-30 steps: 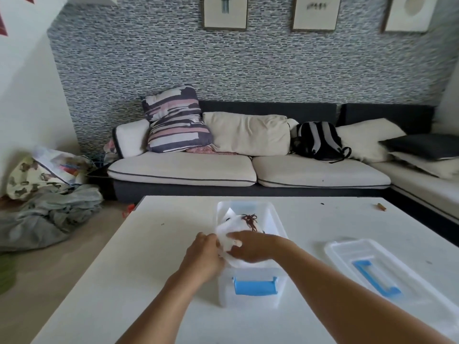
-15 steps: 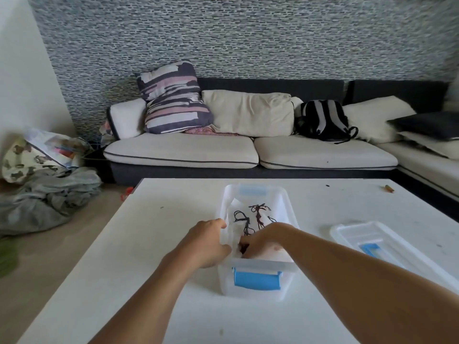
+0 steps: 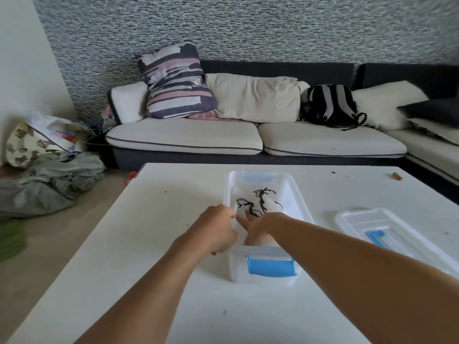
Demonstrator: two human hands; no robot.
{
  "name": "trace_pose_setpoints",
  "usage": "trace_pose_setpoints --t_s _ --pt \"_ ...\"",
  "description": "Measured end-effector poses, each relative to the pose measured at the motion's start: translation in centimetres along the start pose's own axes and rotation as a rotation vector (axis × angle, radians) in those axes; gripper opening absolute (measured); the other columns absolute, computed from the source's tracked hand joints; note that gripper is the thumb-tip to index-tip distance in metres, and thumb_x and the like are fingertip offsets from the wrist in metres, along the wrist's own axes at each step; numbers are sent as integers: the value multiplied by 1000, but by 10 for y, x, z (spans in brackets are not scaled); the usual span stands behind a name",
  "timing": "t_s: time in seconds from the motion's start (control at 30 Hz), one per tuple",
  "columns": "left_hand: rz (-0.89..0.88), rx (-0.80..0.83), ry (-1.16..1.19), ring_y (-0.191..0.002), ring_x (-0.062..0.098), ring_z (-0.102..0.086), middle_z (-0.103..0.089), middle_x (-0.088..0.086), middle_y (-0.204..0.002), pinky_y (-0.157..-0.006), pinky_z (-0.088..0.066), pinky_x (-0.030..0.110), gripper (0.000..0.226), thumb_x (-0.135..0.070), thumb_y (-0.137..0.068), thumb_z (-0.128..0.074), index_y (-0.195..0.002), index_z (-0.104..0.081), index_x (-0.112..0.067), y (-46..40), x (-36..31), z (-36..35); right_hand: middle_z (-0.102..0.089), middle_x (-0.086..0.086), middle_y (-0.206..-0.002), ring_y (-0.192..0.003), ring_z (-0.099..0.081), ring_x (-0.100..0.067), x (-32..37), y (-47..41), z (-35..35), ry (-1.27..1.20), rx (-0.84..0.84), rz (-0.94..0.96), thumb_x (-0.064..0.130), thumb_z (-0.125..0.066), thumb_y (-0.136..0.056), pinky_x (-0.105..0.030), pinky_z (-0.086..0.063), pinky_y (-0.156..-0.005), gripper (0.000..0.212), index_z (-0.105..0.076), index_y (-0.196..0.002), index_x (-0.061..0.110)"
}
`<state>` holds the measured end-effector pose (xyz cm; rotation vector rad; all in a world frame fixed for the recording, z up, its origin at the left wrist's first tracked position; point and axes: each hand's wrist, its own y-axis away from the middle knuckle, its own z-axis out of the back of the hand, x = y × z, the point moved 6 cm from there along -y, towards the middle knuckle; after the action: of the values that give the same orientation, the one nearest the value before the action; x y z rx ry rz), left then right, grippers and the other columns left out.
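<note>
**Head view**

A clear box (image 3: 237, 274) with a blue clip (image 3: 272, 266) sits on the white table (image 3: 149, 244), close to the person. Its top is open. Inside lies a soft white sheet (image 3: 272, 207). I cannot tell if it is paper or a bag. 2 bunches of dark string (image 3: 260, 198) lie on top of it, near the middle of the box.

The job looks more than half done. The white sheet and the strings are already down in the box. The lid (image 3: 352, 219) is not on yet. It lies flat on the table to the right of the box, a little apart from it, with its blue handle (image 3: 376, 238) facing up. What is left, I think, is to press the sheet flat, take the hands out, and put the lid on.

The left hand (image 3: 213, 229) is at the left side of the box. Its fingers are curled, and its thumb and first finger reach the left rim and hold it, as if to keep the box from sliding.

The right hand (image 3: 260, 227) is down inside the box, at the near end. Its fingers are mostly straight and spread, palm down. They press on the white sheet right beside the strings. It does not grab anything.

Behind the table is a sofa (image 3: 186, 140) with a striped pillow (image 3: 173, 80) and a black backpack (image 3: 330, 105).
</note>
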<state>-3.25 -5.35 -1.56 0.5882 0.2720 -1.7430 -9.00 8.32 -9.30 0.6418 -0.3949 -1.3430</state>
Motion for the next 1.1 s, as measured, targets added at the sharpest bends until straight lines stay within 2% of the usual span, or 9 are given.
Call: trace_pose_setpoints --t_s 0.1,0.23,0.4,0.5,0.57,0.67,0.8,0.93,1.1 --pt "40 10 23 -63 26 -73 -59 3 -106 -53 -56 28 66 -9 -80 -44 -144 -47 -24 -1 5 -3 16 3 -167 -153 -13 -32 3 -5 -1 62 -4 -18 61 -57 -90 -49 -24 -119 103 15 -157 32" --pt "59 -33 -8 -64 28 -73 -55 2 -108 -59 -61 35 59 -8 -81 -42 -138 -52 -20 2 0 0 -48 -4 -147 -130 -50 -33 8 -12 11 65 -151 -46 56 -62 -89 -44 -44 -101 75 -38 -149 18" --pt "87 -47 -21 -65 28 -73 -55 6 -114 -57 -60 31 57 -10 -86 -44 -142 -48 -18 4 -4 2 -38 10 -157 -137 -45 -24 -1 49 34 -291 -180 151 68 -66 -81 -37 -45 -100 84 -35 -153 37" --pt "90 -105 -209 -107 26 -64 -55 4 -132 -87 -54 33 47 -19 -91 -52 -137 -54 -25 6 -5 6 -76 0 -105 -89 -70 -16 -55 127 77 -616 -641 209 49 -73 -85 -29 -58 -74 38 -76 -109 19" --pt "5 -222 -277 -124 27 -46 -46 3 -136 -95 -47 36 41 -25 -91 -59 -132 -59 -28 6 -11 10 -74 -5 -75 -70 -68 -22 -125 148 66 -653 -892 -65 41 -74 -84 -33 -58 -65 33 -74 -76 10" --pt "-126 -361 -190 -126 31 -41 -45 5 -134 -98 -47 40 38 -31 -90 -62 -127 -64 -25 5 -23 14 -71 -12 -105 -88 -62 -29 -205 135 -25 -520 -670 -557 56 -73 -78 -33 -51 -73 50 -66 -89 8" --pt "-8 -259 -258 -126 35 -38 -35 7 -138 -96 -47 45 49 -43 -92 -59 -136 -49 -23 2 -34 -8 -55 -10 -134 -124 -53 -30 -243 121 -127 -604 -410 -717 80 -65 -70 -34 -44 -94 96 -54 -133 7" --pt "109 -192 -255 -104 40 -57 -35 13 -130 -81 -45 38 37 -35 -96 -54 -121 -50 -9 -1 -32 -15 -31 -16 -150 -141 -30 -40 -244 105 -161 -572 -303 -712 71 -68 -76 -44 -40 -109 92 -47 -139 8" --pt "29 -139 -302 -108 30 -61 -20 7 -154 -82 -44 33 53 -53 -92 -57 -116 -55 -5 1 -43 -13 -48 -10 -130 -121 -50 -32 -253 99 -158 -579 -433 -733 58 -71 -78 -44 -48 -99 71 -50 -133 17"
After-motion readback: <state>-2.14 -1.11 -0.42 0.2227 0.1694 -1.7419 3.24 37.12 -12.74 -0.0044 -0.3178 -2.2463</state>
